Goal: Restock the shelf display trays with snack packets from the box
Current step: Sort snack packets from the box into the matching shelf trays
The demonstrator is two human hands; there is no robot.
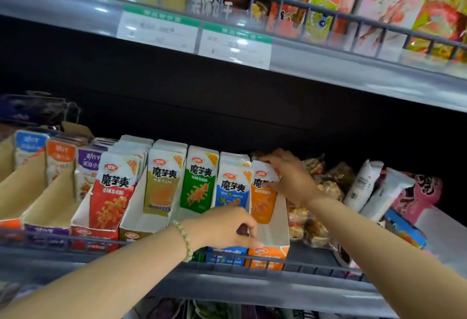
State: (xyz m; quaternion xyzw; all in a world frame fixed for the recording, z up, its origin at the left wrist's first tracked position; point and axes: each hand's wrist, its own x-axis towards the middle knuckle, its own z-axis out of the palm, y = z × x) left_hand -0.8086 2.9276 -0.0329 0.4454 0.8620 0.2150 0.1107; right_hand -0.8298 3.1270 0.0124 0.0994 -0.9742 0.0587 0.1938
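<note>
A row of white cardboard display trays stands on the middle shelf, holding upright snack packets: red (111, 192), olive (163, 182), green (199, 182), blue (232, 190) and orange (261, 200). My right hand (288, 177) grips the top of the orange packets in the rightmost tray (278, 230). My left hand (227, 227), with a bead bracelet on its wrist, pinches the front wall between the blue and orange trays. The supply box is out of view.
Brown trays (38, 192) with blue, orange and purple packets stand at the left. Loose clear-wrapped snacks (326, 187) and white packs (364, 182) lie right of the orange tray. A wire rail (151, 243) fronts the shelf. The upper shelf carries price tags (194, 33) and boxed goods.
</note>
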